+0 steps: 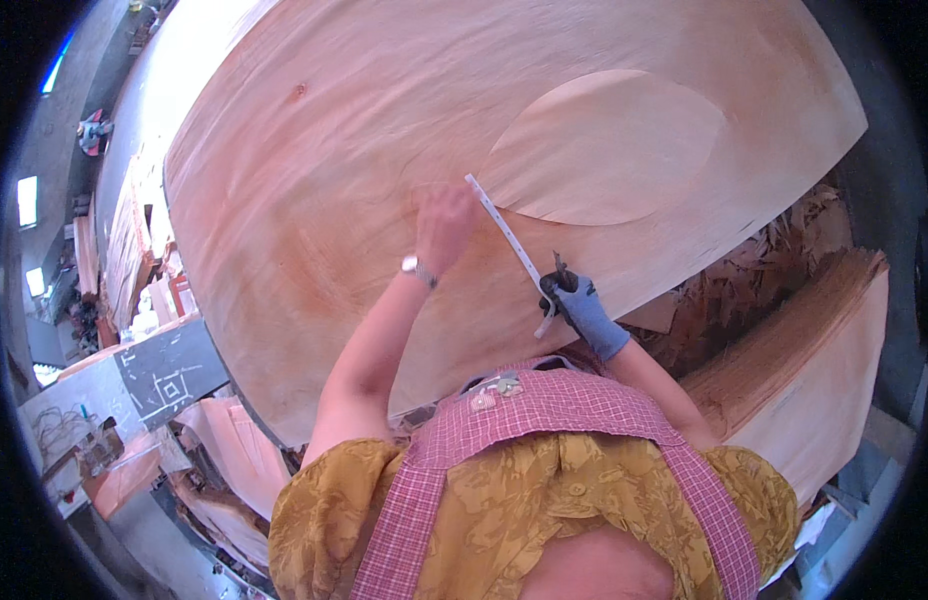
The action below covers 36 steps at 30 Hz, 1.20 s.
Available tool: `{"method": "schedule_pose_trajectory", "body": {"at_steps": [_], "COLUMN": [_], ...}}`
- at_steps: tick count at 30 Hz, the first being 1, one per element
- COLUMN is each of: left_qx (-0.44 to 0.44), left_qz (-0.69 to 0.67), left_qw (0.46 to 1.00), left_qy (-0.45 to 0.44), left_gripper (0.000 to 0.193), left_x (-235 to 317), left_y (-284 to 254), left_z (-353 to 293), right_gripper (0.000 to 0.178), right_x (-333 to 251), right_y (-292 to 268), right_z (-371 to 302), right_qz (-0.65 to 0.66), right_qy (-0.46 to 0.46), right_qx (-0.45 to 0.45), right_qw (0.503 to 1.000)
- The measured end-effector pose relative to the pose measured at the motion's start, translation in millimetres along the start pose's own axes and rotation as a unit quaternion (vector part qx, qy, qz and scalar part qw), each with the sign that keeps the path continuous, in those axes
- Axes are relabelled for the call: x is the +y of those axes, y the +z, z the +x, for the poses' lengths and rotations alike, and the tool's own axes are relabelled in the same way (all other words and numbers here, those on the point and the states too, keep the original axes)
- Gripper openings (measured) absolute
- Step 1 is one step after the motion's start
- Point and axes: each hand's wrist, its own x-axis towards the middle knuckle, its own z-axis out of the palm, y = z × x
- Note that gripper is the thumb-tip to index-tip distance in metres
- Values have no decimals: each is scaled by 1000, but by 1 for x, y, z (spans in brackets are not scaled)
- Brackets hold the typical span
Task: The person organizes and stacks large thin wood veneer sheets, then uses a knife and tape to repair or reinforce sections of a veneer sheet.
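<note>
A large sheet of pale wood veneer [314, 190] lies spread in front of me, with a lighter oval veneer piece [614, 150] on its far right part. My right hand [581, 305], in a blue glove with dark fingers, is closed on a narrow white tape strip [504, 228] dotted with small marks. A dark pointed thing sticks up from that hand; its kind is unclear. The strip slants away to the far left, its end close to the oval's edge. My left hand [447, 225], bare with a wristwatch [417, 268], hovers beside that end, its fingers smeared by motion.
Stacked veneer sheets [794, 370] stand at the right, beside brown scraps [754, 270] under the sheet's edge. At the left are a dark board with chalk-like lines [172, 380] and more veneer pieces [234, 440]. Another person [94, 132] is far off at the left.
</note>
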Motion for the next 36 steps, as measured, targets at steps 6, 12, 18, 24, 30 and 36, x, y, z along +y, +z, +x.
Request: {"method": "schedule_pose_trajectory", "body": {"at_steps": [6,12,18,24,30,36], "left_qx": [-18,-20,-44,-73,-74,-89], "left_qz": [60,71,101,128,126,101], "left_qw": [992,991,989,986,986,990], "left_qy": [113,109,99,83,76,45], "left_gripper": [65,65,64,63,63,57], "left_x": [12,12,18,22,25,34], "left_y": [-1,6,-4,-2,1,-7], "left_z": [-38,-38,-36,-33,-30,-19], "right_gripper": [17,33,34,29,23,24], "right_x": [-37,-117,-114,-106,-138,-156], "right_y": [-9,-46,-56,-56,-79,-113], "right_z": [-24,-21,-3,2,22,16], "right_qz": [-94,-163,-85,-136,-213,-245], "right_qy": [-26,32,109,104,92,36], "right_qx": [-8,-54,-144,-133,-187,-225], "right_qw": [995,985,980,976,954,942]}}
